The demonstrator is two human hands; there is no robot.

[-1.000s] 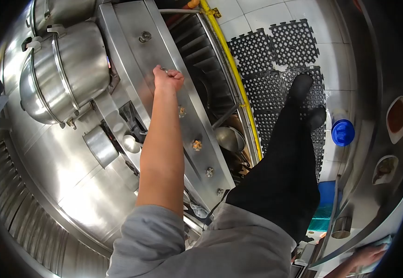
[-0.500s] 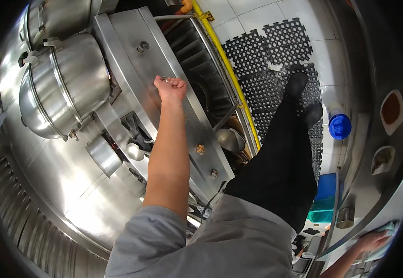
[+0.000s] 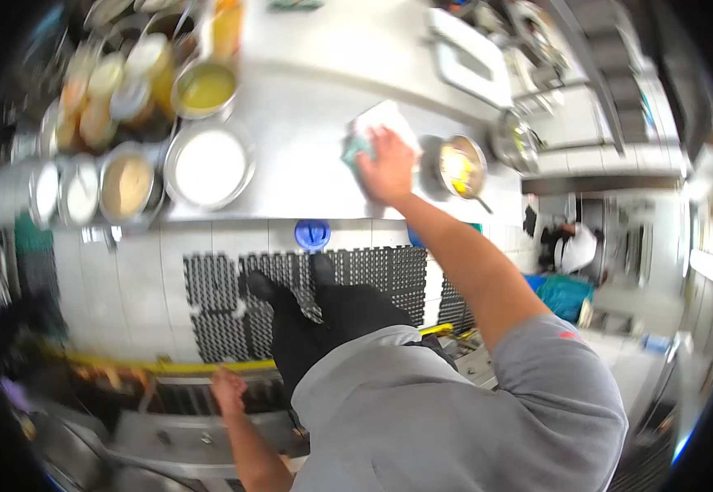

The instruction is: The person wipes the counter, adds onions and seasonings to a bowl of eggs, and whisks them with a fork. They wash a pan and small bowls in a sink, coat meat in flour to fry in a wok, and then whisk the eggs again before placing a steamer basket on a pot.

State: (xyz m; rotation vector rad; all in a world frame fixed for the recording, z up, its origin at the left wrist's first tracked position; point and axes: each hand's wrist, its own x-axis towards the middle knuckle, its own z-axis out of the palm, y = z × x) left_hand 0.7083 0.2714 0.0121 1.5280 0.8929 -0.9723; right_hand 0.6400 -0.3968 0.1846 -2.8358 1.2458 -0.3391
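No legible text, labels, numbers or signs anywhere

Bright overall, glare washing out the bench, motion blur on the cloth and upper-left jars, heavy fisheye bending at edges, corners vignetted black.

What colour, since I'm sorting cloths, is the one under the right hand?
The cloth looks whitish, with a green part, in the head view.

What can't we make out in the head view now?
All in the head view:
Cloth: partly covered by the right hand.
Left hand: blurred; can't tell if it holds anything.
Jars: contents blurred.
Orange container: cut off by the top edge.
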